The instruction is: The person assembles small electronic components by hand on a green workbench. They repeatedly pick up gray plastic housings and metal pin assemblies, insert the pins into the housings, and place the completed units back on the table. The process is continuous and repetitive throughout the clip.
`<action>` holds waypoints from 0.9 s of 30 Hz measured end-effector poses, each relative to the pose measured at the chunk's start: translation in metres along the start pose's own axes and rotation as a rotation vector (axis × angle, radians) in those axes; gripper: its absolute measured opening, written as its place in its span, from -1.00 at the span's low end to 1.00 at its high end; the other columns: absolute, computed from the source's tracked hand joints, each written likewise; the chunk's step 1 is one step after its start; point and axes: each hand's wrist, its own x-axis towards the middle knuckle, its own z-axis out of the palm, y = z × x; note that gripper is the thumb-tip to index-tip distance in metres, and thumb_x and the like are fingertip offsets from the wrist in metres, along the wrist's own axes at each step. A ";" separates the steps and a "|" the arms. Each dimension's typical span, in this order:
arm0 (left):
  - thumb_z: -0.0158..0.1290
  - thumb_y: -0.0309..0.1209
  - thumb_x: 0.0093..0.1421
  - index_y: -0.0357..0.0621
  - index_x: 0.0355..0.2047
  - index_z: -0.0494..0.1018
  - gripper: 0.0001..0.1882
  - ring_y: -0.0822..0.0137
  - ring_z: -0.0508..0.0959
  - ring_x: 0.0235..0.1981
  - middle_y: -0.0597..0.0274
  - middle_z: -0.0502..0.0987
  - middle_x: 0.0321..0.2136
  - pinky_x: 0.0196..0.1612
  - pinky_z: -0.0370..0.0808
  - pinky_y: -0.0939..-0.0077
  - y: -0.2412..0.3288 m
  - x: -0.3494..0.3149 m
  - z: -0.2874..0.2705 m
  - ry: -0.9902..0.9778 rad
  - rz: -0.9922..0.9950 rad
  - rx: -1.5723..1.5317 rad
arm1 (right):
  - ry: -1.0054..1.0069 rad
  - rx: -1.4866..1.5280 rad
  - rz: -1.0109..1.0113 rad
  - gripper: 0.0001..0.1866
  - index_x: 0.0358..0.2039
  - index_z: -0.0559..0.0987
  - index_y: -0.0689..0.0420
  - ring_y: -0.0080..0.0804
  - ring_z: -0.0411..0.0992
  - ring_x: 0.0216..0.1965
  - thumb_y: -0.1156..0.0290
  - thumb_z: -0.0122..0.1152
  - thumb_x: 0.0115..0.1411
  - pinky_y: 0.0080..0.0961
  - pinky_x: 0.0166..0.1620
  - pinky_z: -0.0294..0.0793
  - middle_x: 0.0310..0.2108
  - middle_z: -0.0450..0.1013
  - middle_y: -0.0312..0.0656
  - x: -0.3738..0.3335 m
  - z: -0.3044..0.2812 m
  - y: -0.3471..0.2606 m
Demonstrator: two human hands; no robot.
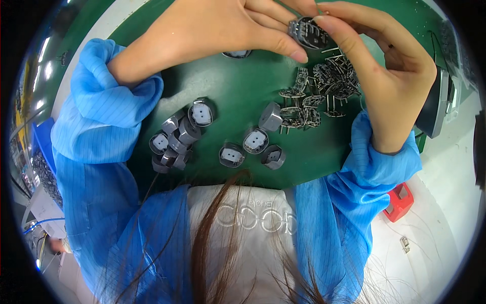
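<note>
Mat (243,86), green, fills centre frame & carries all the stock. Blue sleeves (96,101) come in from both lower sides. Left hand (212,28), upper centre, is curled w/ thumb & fingers closed on a small dark round part w/ pin rows (309,33) at top centre; right hand (390,66), upper right, pinches the same part from the other side, forefinger over its top edge. So the piece is held off the mat, between both hands.

Pile of pin inserts (324,88) sits right of centre, just below that part. Grey housings (174,137) cluster lower left, a few more (255,141) lower centre.

My read: I'd keep grip on the rim only, off the pins, since they look easy to bend. I'd line it up square before pressing, light force, pads not nails.
</note>
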 end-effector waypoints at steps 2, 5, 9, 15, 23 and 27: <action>0.30 -0.72 0.01 -0.38 -0.16 0.47 -0.62 0.44 0.65 -0.25 0.05 0.63 -0.26 -0.18 0.62 0.69 -0.003 0.000 0.003 0.023 0.018 -0.012 | 0.045 0.093 -0.090 -0.83 -0.38 0.70 0.27 -0.43 0.56 -0.40 0.67 0.43 -0.06 -0.60 -0.29 0.50 -0.43 0.62 -0.09 -0.002 0.001 0.012; 0.30 -0.72 0.00 -0.39 -0.20 0.49 -0.67 0.41 0.66 -0.22 0.00 0.64 -0.24 -0.16 0.63 0.65 0.008 0.001 0.007 0.037 -0.016 0.049 | 0.073 0.128 -0.118 -0.83 -0.40 0.70 0.27 -0.42 0.56 -0.42 0.67 0.44 -0.08 -0.59 -0.32 0.51 -0.43 0.61 -0.09 -0.002 0.000 0.018; 0.29 -0.73 0.02 -0.38 -0.21 0.51 -0.69 0.40 0.66 -0.23 0.00 0.64 -0.24 -0.16 0.64 0.65 0.004 0.000 0.004 0.022 -0.039 -0.037 | 0.118 0.163 -0.208 -0.83 -0.42 0.69 0.25 -0.40 0.56 -0.46 0.68 0.44 -0.09 -0.57 -0.36 0.51 -0.46 0.60 -0.11 -0.003 0.005 0.025; 0.20 -0.72 0.09 -0.40 -0.14 0.49 -0.70 0.45 0.64 -0.25 0.03 0.64 -0.24 -0.22 0.60 0.70 0.001 -0.003 0.003 0.063 -0.107 -0.125 | 0.058 0.096 -0.342 -0.81 -0.37 0.67 0.24 -0.37 0.56 -0.43 0.67 0.42 -0.06 -0.57 -0.35 0.51 -0.47 0.57 -0.11 0.005 0.000 0.020; 0.21 -0.70 0.01 -0.39 0.02 0.41 -0.49 0.51 0.61 -0.31 0.03 0.63 -0.25 -0.26 0.54 0.74 0.013 -0.003 0.004 0.127 -0.086 -0.133 | -0.116 0.395 -0.008 -0.50 0.10 0.45 0.27 -0.42 0.50 -0.09 0.72 0.27 0.11 -0.57 -0.11 0.55 -0.06 0.44 -0.09 -0.006 0.008 0.018; 0.22 -0.72 -0.01 -0.37 0.02 0.37 -0.46 0.49 0.63 -0.29 0.00 0.63 -0.26 -0.23 0.57 0.70 0.021 -0.006 0.006 0.173 -0.060 -0.039 | -0.137 0.320 0.298 -0.64 0.02 0.49 0.32 -0.46 0.53 -0.15 0.71 0.17 0.18 -0.58 -0.11 0.55 -0.17 0.50 -0.05 -0.003 0.010 -0.021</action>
